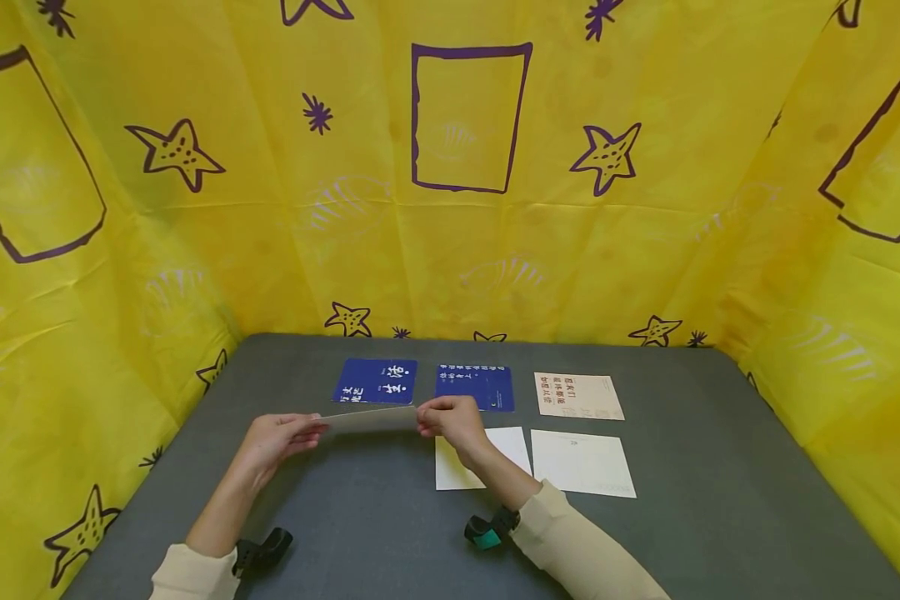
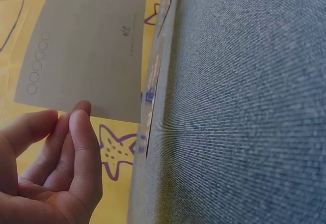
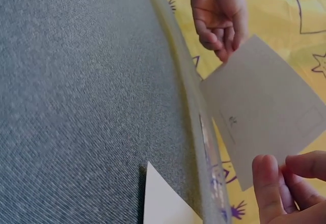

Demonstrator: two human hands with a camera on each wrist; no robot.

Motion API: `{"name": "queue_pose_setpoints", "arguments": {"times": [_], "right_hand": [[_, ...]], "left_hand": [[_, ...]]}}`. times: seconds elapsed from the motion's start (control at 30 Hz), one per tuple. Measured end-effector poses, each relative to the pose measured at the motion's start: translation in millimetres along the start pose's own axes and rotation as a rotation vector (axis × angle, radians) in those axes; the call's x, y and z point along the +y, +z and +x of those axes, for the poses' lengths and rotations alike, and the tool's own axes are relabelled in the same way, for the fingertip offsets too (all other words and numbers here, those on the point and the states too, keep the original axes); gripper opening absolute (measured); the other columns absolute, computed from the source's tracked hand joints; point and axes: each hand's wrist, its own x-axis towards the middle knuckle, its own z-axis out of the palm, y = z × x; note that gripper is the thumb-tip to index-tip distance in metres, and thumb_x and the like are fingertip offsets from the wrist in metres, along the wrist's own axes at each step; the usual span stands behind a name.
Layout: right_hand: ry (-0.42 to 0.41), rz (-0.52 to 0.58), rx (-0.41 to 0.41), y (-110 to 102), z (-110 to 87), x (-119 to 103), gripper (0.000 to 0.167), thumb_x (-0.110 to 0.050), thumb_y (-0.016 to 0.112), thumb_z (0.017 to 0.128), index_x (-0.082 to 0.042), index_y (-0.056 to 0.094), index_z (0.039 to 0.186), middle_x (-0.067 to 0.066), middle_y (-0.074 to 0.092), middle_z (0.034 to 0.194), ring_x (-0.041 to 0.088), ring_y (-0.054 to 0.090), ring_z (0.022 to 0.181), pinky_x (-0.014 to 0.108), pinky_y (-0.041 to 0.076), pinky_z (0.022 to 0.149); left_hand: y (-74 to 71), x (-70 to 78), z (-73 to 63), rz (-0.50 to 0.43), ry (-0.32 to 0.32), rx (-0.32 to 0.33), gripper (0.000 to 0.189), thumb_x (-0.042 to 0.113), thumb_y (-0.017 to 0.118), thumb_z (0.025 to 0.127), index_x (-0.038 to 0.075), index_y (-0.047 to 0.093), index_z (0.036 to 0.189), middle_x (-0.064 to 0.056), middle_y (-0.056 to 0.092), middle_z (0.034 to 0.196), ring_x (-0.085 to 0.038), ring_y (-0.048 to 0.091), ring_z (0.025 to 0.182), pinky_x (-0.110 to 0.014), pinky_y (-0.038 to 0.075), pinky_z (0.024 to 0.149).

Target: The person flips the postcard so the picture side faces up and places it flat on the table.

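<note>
Both hands hold up a postcard (image 1: 369, 419) between them, above the table. The left hand (image 1: 273, 442) pinches one short edge, and the right hand (image 1: 456, 425) pinches the opposite one. In the left wrist view the postcard (image 2: 91, 46) shows a pale side with a row of small circles and a little printed mark. From the right wrist the same postcard (image 3: 265, 102) has a stamp box near one corner, with the left hand (image 3: 221, 15) at its far edge. Its other side is hidden.
Behind the hands lie two blue cards (image 1: 376, 382) (image 1: 474, 387) and a cream card (image 1: 579, 396) with brown writing. Two white cards (image 1: 450, 467) (image 1: 583, 463) lie nearer, one partly under the right forearm. A yellow patterned cloth (image 1: 457, 250) encloses the grey table (image 1: 375, 533).
</note>
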Motion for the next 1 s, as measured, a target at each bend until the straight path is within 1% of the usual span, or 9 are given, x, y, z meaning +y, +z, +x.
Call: {"name": "queue_pose_setpoints", "arguments": {"times": [0.1, 0.23, 0.33, 0.4, 0.47, 0.57, 0.67, 0.83, 1.0], "right_hand": [[0.005, 0.014, 0.002, 0.1, -0.4, 1.1, 0.018, 0.001, 0.066, 0.087, 0.015, 0.069, 0.097, 0.015, 0.071, 0.080, 0.013, 0.067, 0.065, 0.030, 0.060, 0.067], [0.014, 0.034, 0.006, 1.3, -0.8, 2.0, 0.019, -0.001, 0.066, 0.087, 0.016, 0.068, 0.098, 0.016, 0.072, 0.080, 0.012, 0.066, 0.063, 0.030, 0.060, 0.067], [0.017, 0.035, 0.017, 2.9, -0.6, 2.7, 0.020, -0.001, 0.066, 0.087, 0.016, 0.068, 0.098, 0.012, 0.071, 0.076, 0.012, 0.065, 0.062, 0.030, 0.060, 0.066], [0.016, 0.033, 0.026, 3.6, 0.1, 3.9, 0.021, -0.001, 0.068, 0.086, 0.016, 0.068, 0.098, 0.010, 0.070, 0.076, 0.012, 0.064, 0.062, 0.031, 0.060, 0.066], [0.014, 0.030, 0.038, 4.1, 0.5, 5.3, 0.021, 0.000, 0.069, 0.084, 0.016, 0.068, 0.097, 0.009, 0.070, 0.078, 0.012, 0.064, 0.062, 0.031, 0.060, 0.067], [0.015, 0.035, 0.056, 4.7, 1.0, 7.0, 0.020, 0.002, 0.070, 0.082, 0.016, 0.069, 0.097, 0.011, 0.071, 0.080, 0.012, 0.064, 0.061, 0.031, 0.061, 0.067], [0.014, 0.040, 0.076, 5.8, 0.2, 6.8, 0.019, 0.003, 0.071, 0.082, 0.015, 0.069, 0.097, 0.009, 0.071, 0.079, 0.012, 0.063, 0.061, 0.034, 0.061, 0.067], [0.009, 0.067, 0.099, 8.6, -1.3, 6.4, 0.023, 0.006, 0.071, 0.080, 0.015, 0.067, 0.101, 0.006, 0.069, 0.075, 0.012, 0.063, 0.059, 0.035, 0.061, 0.066], [0.028, 0.098, 0.108, 11.8, -2.1, 7.9, 0.026, 0.008, 0.069, 0.080, 0.015, 0.064, 0.104, 0.007, 0.068, 0.074, 0.011, 0.063, 0.058, 0.033, 0.061, 0.064]], "left_hand": [[-1.3, -2.1, -0.2, -0.021, 0.001, -0.015, 0.024, 0.013, 0.064, 0.093, -0.007, 0.070, 0.108, -0.002, 0.076, 0.090, -0.010, 0.072, 0.083, -0.025, 0.059, 0.077], [-1.6, -2.0, -1.1, -0.044, 0.002, -0.023, 0.019, 0.010, 0.066, 0.092, -0.004, 0.072, 0.103, 0.002, 0.075, 0.085, -0.009, 0.071, 0.079, -0.024, 0.059, 0.075], [-0.4, -2.7, -0.8, -0.034, -0.012, -0.007, 0.026, 0.008, 0.067, 0.090, -0.011, 0.069, 0.107, 0.003, 0.074, 0.083, -0.008, 0.070, 0.075, -0.024, 0.059, 0.072], [0.4, -3.8, -0.1, -0.026, -0.022, 0.004, 0.027, 0.007, 0.068, 0.089, -0.012, 0.068, 0.108, 0.004, 0.073, 0.081, -0.007, 0.069, 0.073, -0.023, 0.059, 0.070], [1.1, -5.2, 0.6, -0.009, -0.026, 0.006, 0.036, 0.008, 0.069, 0.089, -0.018, 0.063, 0.113, 0.003, 0.073, 0.083, -0.007, 0.069, 0.073, -0.023, 0.059, 0.070], [1.7, -6.2, 1.1, -0.007, -0.022, 0.004, 0.036, 0.007, 0.069, 0.089, -0.017, 0.062, 0.114, 0.003, 0.073, 0.086, -0.007, 0.068, 0.074, -0.023, 0.059, 0.071], [2.2, -6.6, 1.4, 0.012, -0.015, -0.004, 0.040, 0.008, 0.068, 0.089, -0.017, 0.059, 0.120, 0.003, 0.072, 0.090, -0.007, 0.068, 0.077, -0.023, 0.058, 0.072], [4.0, -6.9, 2.5, 0.052, -0.027, 0.013, 0.051, 0.011, 0.069, 0.090, -0.013, 0.051, 0.131, 0.003, 0.070, 0.093, -0.007, 0.067, 0.078, -0.022, 0.058, 0.072], [5.8, -6.1, 1.8, 0.068, -0.050, 0.025, 0.053, 0.011, 0.067, 0.091, -0.013, 0.048, 0.134, 0.001, 0.070, 0.093, -0.008, 0.067, 0.078, -0.023, 0.058, 0.071]]}}
